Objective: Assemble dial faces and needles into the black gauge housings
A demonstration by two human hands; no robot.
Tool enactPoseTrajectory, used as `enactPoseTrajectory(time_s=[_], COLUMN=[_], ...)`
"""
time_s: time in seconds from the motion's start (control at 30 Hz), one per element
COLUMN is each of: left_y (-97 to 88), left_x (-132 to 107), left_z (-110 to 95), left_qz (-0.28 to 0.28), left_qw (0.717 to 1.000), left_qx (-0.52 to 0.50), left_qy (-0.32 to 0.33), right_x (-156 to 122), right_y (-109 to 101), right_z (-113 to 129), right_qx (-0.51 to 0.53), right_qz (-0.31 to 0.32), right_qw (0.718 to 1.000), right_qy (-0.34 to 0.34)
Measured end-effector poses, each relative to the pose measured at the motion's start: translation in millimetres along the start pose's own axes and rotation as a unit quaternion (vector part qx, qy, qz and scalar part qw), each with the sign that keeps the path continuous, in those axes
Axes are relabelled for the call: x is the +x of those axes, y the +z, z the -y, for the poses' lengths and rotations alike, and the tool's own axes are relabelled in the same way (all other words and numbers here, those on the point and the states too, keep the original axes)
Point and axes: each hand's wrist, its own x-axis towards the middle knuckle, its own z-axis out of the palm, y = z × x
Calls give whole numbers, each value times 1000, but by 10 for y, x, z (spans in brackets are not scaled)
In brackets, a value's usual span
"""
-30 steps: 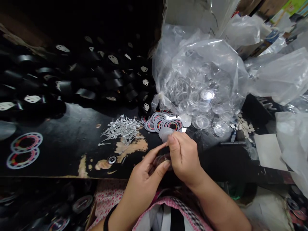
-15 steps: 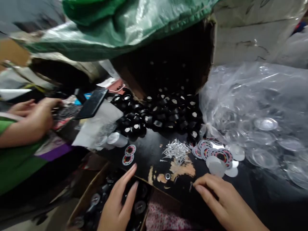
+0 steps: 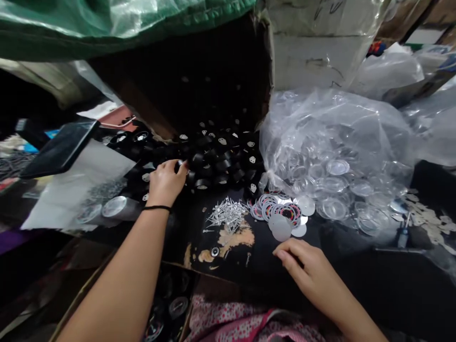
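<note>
My left hand (image 3: 167, 181) is at the near left side of a heap of black round cases (image 3: 223, 164). Its fingers curl around one dark case, partly hidden by the hand. My right hand (image 3: 299, 261) hovers over the black table just in front of the printed dial discs (image 3: 265, 207) and plain silver discs (image 3: 280, 228). Thumb and fingertips are pinched together there, and whatever they hold is too small to make out. Between the hands lies a pile of small silver pins (image 3: 228, 214). A small black ring-shaped part (image 3: 214, 251) sits near the table edge.
A clear plastic bag of transparent round covers (image 3: 335, 166) fills the right side. Behind the heap stands an open carton (image 3: 265, 71) under a green sheet (image 3: 142, 28). A phone (image 3: 62, 147) and clear stacked covers (image 3: 121, 207) stand left. Below the edge is a box with gauges (image 3: 178, 308).
My left hand has gone from the table's front edge up to the heap of black cases. The view has turned right; the two dial discs at the left are now out of sight behind my arm.
</note>
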Motion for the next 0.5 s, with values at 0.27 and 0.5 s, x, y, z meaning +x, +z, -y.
enactPoseTrajectory(time_s=[0.27, 0.5], left_y=[250, 37], left_x=[-222, -798], left_z=[-55, -159], left_qz=[-19, -67], left_qw=[998, 989], left_qx=[20, -20], left_qy=[50, 127], right_x=[68, 43], right_y=[15, 45], right_z=[-84, -215], right_qx=[-6, 27], right_qz=[18, 8], right_qw=[1000, 1000], right_qy=[-15, -12])
